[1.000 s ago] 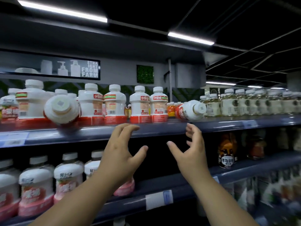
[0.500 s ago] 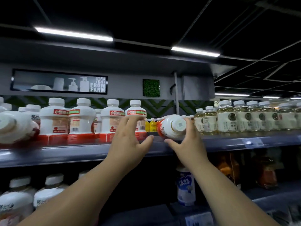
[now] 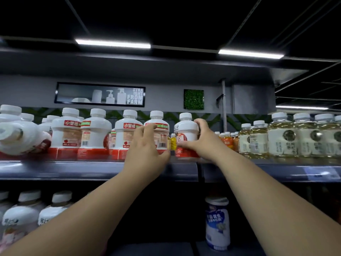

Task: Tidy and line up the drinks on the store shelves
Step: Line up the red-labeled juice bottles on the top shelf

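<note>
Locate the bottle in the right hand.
Head view, centre: the held bottle stands upright on the upper shelf in the right hand, right of the neighbouring bottle the left hand holds.

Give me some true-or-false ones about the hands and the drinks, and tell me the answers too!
1. The right hand holds a red-and-white bottle that stands upright. True.
2. The left hand hangs down, holding nothing. False: it grips the neighbouring bottle on the shelf.
3. Every bottle on the top shelf stands upright. False: the tipped bottle at the far left lies on its side.
4. A blue-and-white bottle stands on the shelf below. True.
</note>
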The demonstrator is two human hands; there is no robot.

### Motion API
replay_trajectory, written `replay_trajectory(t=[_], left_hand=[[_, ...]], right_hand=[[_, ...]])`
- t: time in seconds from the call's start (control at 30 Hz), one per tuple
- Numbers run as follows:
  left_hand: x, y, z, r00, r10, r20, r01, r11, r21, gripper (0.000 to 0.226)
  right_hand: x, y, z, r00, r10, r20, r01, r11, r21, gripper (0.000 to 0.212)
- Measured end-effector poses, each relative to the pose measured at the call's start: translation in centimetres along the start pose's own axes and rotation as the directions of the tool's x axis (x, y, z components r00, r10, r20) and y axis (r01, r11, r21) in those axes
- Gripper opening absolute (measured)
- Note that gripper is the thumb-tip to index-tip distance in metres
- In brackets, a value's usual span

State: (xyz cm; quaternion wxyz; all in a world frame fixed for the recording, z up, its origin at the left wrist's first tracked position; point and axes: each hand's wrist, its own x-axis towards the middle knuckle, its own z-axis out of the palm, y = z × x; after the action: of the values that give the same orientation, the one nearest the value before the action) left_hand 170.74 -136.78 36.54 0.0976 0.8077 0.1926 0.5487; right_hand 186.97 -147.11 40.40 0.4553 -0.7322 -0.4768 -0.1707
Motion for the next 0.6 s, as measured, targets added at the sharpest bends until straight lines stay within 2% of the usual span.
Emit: replay_trajectory(t=[0.1,0.2,0.27,0.5,0.6], left_hand=[[0.2,0.5,0.7,0.999,0.009,-0.040,-0.007,0.998,0.061,0.076],[0.9,0.9,0.9,0.999,-0.015,-0.050,0.017,0.998,0.059,0.081],[1.7,1.1,0.9,0.998,-0.030,-0.046,0.032,0.998,0.050,0.087],[4.0,0.9,1.8,0.990,-0.126,0.059,0.111,0.971,0.213,0.107],[4.6,0.4,1.5,0.981,-0.165,0.103,0.150,0.978,0.142,0.112]], right_hand=[[0.0,0.3,0.0,1.000,0.003,0.008,-0.003,1.000,-0.006,0.099],[0.0,1.1,-0.6,0.998,0.021,0.057,-0.031,0.985,0.172,0.097],[-0.1,1.4,-0.8,0.996,0.006,0.086,-0.025,0.975,0.222,0.095],[-0.3,1.7,0.0,1.000,-0.003,-0.017,0.006,0.989,0.149,0.111],[-0.5,1.5,0.0,1.000,-0.020,-0.009,0.021,0.993,0.119,0.108]])
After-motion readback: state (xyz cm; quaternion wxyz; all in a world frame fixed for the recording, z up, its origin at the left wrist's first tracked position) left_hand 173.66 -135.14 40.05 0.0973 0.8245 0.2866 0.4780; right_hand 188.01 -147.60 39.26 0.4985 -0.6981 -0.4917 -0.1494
